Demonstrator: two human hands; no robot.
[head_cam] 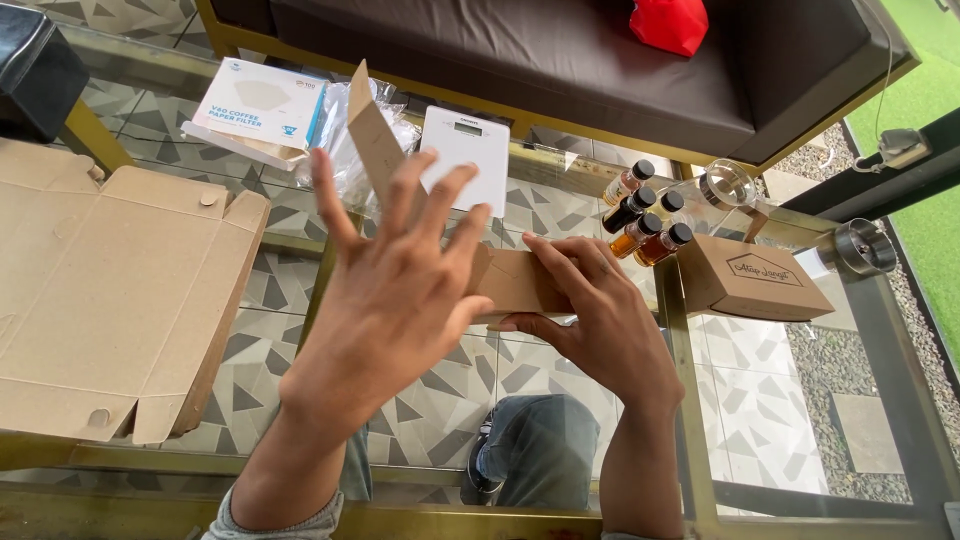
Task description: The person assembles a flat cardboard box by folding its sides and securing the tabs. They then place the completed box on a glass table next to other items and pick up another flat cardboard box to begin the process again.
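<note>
Glass table [600,400], flat cardboard sheet [110,290] at its left edge, left hand [385,300] raised with fingers spread, holding nothing, right hand [595,315] gripping small carton [515,280] mid-table, closed box [755,278] right, 5 bottles [640,215] behind

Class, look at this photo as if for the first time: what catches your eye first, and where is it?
The spread left hand fills the centre, fingers splayed over a small cardboard box that the right hand presses from the other side. At the left lies a big flattened carton on the glass table; behind the hands stands a cluster of small bottles.
</note>
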